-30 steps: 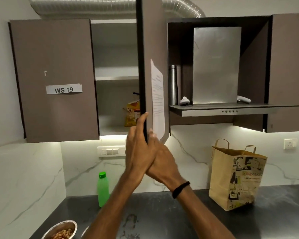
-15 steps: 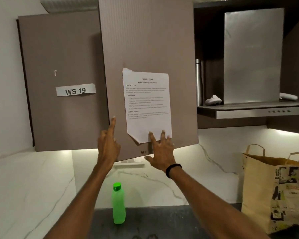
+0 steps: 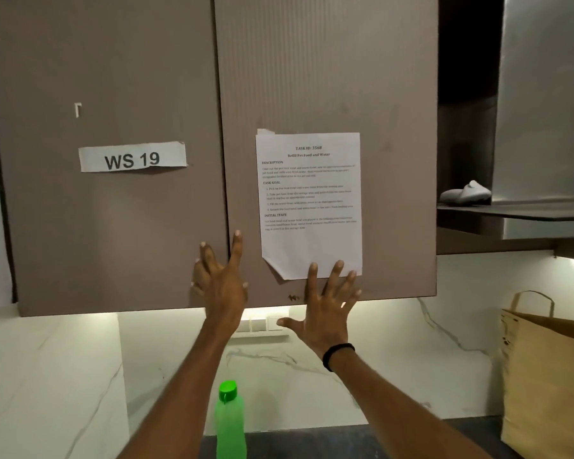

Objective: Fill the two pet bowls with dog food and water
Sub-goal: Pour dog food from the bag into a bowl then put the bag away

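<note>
Brown laminate fills most of the view: two wall-cabinet doors, both closed flush. The left door (image 3: 106, 226) at 10 o'clock carries a strip label (image 3: 132, 157) reading "WS 19". The right door (image 3: 395, 160) at 12 o'clock carries a printed sheet (image 3: 309, 200) headed "Refill Pet Food and Water".

The left hand (image 3: 221, 283) is released, fingers straight and spread. It lies across the seam between the doors near their bottom edge, with the forefinger on the right door and the other fingers on the left door. The right hand (image 3: 325, 313), at 4 o'clock from it, is likewise released and spread. Its fingertips (image 3: 313, 273) touch the sheet's lower edge, while the palm sits below the door's bottom edge. A black band (image 3: 338, 356) circles that wrist.

The green bottle (image 3: 230, 425) stands upright at 6 o'clock on the dark counter (image 3: 328, 442), between the two forearms, with a brighter green cap. Its translucent wall does not show how full it is. A brown paper bag (image 3: 550, 385) with handles stands at 4 o'clock, mouth open, contents hidden. At 3 o'clock a pale object (image 3: 466, 193) lies on a hood ledge (image 3: 517, 212).
</note>
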